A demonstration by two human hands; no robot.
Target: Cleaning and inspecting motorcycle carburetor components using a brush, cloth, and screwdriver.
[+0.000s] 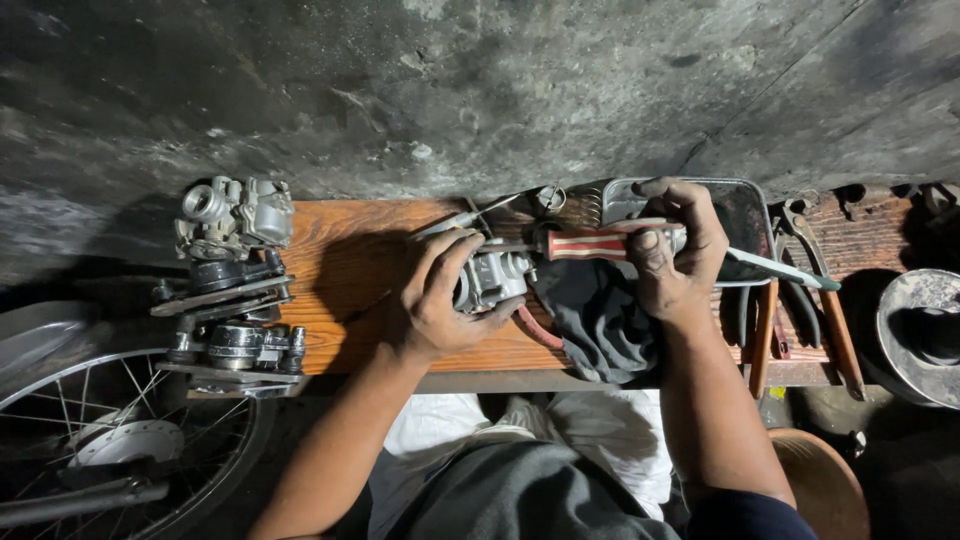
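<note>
My left hand point(440, 300) grips a small metal carburetor point(492, 277) on the wooden bench point(350, 250), while my right hand point(680, 250) is closed around the red-and-white handle of a screwdriver point(600, 243) whose tip meets the carburetor's right side. Just right of the carburetor a dark rag point(600, 320) lies under the screwdriver, and beyond it a metal tray point(745, 215) sits with pliers point(800, 300) alongside. At the bench's left end 2 more carburetors point(232, 270) rest.

carburettor point(492, 277) on bench point(350, 250) | tray point(750, 215) right | engine parts point(232, 275) left
</note>
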